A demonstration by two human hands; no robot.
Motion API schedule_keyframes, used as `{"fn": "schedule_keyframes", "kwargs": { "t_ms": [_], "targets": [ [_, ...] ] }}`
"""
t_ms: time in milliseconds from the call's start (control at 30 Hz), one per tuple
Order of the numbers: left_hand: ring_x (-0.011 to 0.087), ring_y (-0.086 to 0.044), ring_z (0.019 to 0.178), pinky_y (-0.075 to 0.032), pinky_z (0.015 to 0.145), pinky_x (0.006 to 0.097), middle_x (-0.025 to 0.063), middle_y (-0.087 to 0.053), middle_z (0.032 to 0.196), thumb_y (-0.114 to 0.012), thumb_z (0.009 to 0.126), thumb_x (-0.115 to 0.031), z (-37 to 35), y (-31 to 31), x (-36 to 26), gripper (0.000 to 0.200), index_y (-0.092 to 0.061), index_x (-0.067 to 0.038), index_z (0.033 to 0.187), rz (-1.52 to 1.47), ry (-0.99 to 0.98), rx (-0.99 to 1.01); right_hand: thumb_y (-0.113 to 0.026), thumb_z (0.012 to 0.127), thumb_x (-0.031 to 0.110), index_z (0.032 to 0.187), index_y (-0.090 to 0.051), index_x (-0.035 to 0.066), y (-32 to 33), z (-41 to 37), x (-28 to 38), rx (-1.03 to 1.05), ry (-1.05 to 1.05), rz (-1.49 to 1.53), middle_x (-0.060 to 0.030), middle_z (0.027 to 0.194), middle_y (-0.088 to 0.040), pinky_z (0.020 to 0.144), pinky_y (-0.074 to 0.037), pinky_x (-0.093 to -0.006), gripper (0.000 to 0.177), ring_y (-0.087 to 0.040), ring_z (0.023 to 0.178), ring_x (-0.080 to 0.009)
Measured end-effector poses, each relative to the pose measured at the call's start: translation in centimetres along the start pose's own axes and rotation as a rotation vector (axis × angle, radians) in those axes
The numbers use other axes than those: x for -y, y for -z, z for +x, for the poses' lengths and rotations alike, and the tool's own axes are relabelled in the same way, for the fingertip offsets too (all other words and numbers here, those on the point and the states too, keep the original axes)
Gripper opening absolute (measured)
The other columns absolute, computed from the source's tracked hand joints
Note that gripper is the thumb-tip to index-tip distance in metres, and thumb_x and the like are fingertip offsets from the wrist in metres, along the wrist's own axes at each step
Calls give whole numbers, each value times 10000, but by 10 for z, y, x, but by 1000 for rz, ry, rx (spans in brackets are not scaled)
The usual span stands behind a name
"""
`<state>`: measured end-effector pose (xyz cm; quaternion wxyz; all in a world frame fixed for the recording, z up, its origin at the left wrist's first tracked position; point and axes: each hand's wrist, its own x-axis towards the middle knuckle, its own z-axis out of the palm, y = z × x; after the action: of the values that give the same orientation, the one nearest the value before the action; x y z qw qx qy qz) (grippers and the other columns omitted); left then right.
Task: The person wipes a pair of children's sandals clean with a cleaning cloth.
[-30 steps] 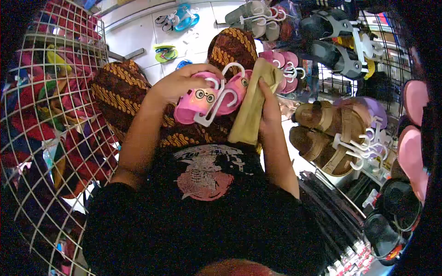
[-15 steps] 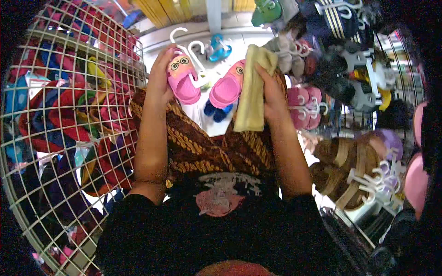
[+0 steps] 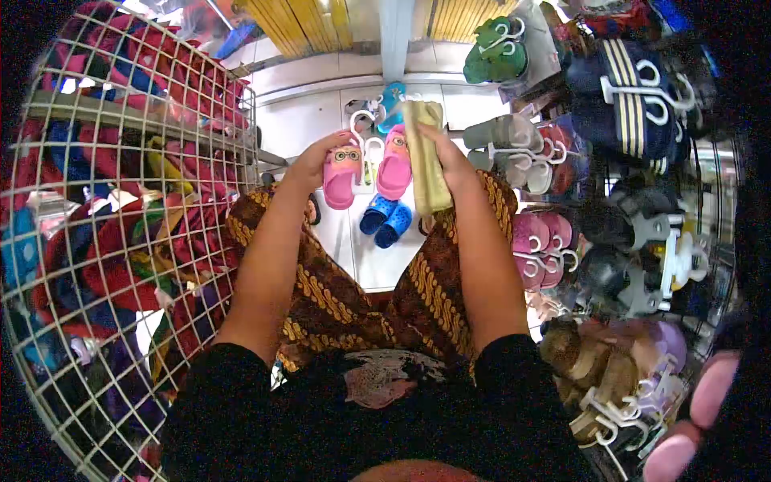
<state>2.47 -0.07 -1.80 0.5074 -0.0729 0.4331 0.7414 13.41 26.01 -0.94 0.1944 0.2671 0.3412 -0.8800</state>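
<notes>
A pair of pink children's clogs (image 3: 340, 177) with cartoon eyes hangs together on a white plastic shoe hanger (image 3: 373, 153). My left hand (image 3: 316, 165) is closed around the outer side of the left clog. In my right hand (image 3: 451, 158) is a folded pale yellow cloth (image 3: 431, 181), which lies against the right clog and covers part of its outer side. Below them on the white floor sit blue clogs (image 3: 387, 220) with holes. Just beyond the pink pair are turquoise shoes (image 3: 391, 104), partly hidden.
A wire grid rack (image 3: 120, 217) full of colourful footwear stands at my left. On the right, shoes hang on white hangers: green ones (image 3: 495, 56), navy striped slides (image 3: 622, 100), pink clogs (image 3: 540, 245) and brown sandals (image 3: 594, 353). White floor tiles (image 3: 309, 120) show ahead.
Both hands have brought the pink clogs closer together and farther from my body. The blue clogs beneath now show fully. My view has shifted, revealing more floor ahead.
</notes>
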Motion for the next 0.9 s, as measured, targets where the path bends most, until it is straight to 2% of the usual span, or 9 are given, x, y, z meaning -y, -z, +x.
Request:
{"fn": "schedule_keyframes", "kwargs": {
  "t_ms": [133,233,267,367,500,533,667,767,900],
  "targets": [
    [176,-670,749,-584,713,341,83,-682,945,-556,967,-253,-2,-21,-16,223,-633,-63,1055,-103,136,20,-593,934,355,1046,-658,92,4,8,7,-55,80,10,-40,802,-681,569,-555,-284,293,-655,631,-152],
    [175,-673,765,-583,713,335,77,-680,932,-548,970,-251,20,-16,-10,249,-626,-47,1091,13,78,29,-592,933,357,1054,-659,90,5,13,7,-66,100,38,-40,817,-682,565,-554,-285,301,-654,636,-152],
    [158,-667,810,-576,719,318,78,-671,970,-551,970,-235,25,-13,-11,291,-610,-27,1165,154,142,-144,-592,933,357,1056,-659,86,4,13,9,-52,92,54,-41,819,-682,563,-554,-285,304,-654,636,-152],
    [136,-648,845,-565,715,301,82,-657,1016,-561,969,-228,33,-17,4,320,-593,-43,1227,331,-45,-208,-586,935,364,1060,-659,71,-6,10,11,-96,95,96,-44,821,-683,555,-551,-279,326,-653,634,-152],
    [138,-576,1033,-519,819,284,79,-577,1181,-548,986,-269,34,-14,7,400,-499,-122,1354,533,-100,-199,-571,941,375,1053,-661,55,9,16,7,-29,101,23,-50,816,-685,544,-547,-270,351,-650,622,-151],
    [147,-551,1038,-496,856,286,89,-527,1248,-521,994,-369,35,-11,10,466,-440,-176,1411,600,-139,-137,-566,944,377,1055,-661,54,7,15,5,-23,93,15,-52,814,-686,542,-547,-271,355,-650,621,-150],
    [267,-554,1196,-493,967,394,165,-575,1273,-447,978,-535,35,-13,27,587,-372,-163,1427,372,42,88,-554,954,371,1059,-660,41,-1,10,3,63,5,14,-68,823,-690,543,-553,-274,362,-658,635,-148],
    [198,-559,1137,-502,914,340,115,-513,1330,-492,952,-564,26,-25,28,636,-449,-105,1391,132,133,170,-553,959,350,1074,-648,23,-8,2,3,66,-88,-54,-86,843,-692,552,-565,-273,359,-669,657,-154],
    [185,-601,1056,-520,843,323,101,-587,1249,-577,908,-544,4,-47,12,632,-496,-104,1356,457,292,154,-526,963,378,1179,-613,27,-14,3,-7,89,-136,-195,-94,883,-694,545,-566,-280,421,-669,648,-173]
  ]
}}
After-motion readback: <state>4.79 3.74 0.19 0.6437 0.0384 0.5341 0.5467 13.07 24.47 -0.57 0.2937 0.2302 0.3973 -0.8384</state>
